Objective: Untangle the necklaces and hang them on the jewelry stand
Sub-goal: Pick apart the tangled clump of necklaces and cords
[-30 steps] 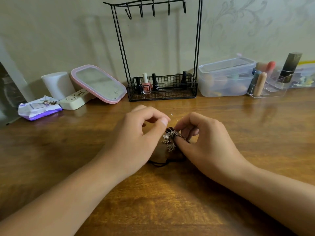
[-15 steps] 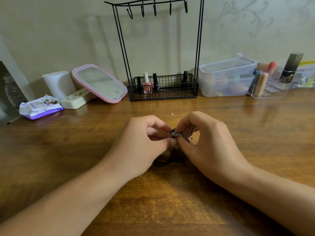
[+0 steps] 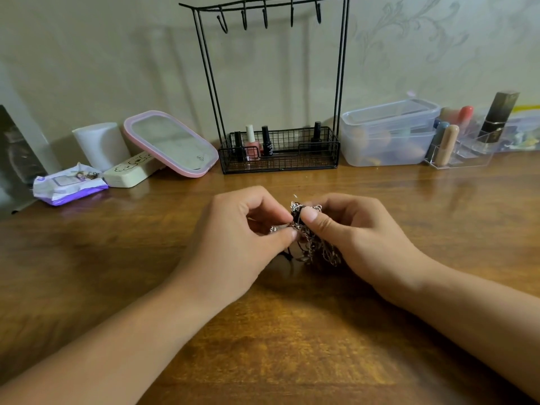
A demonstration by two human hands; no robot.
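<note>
Tangle: necklaces, a knot of silver-toned chains with a dark cord, held just above the worktop between both hands, near its middle.
Left hand: left hand, fingers curled, thumb and forefinger pinching a strand at the left edge of the knot.
Right hand: right hand, fingers curled, thumb pressed on the top of the knot; loose loops of chain hang below the thumb.
Dark cord: a short loop shows beneath the left hand, close to the worktop; whether it touches cannot be told.
Jewelry stand: jewelry stand, black wire, at the back of the worktop against the wall, well apart from the hands; its five hooks carry nothing.
Stand basket: wire basket at the base, holding nail polish bottles.
Left of stand: pink-rimmed mirror, white cup, wipes packet.
Right of stand: clear plastic tubs, acrylic organiser with cosmetics.
Step in hand: untangling, judged early; no chain is yet free of the knot.
Next move calls for: easing one strand out with small pulls, the other hand steadying the mass; hard tugging would likely tighten the knot.
Remaining: separating each necklace, then hanging each on a hook.
</note>
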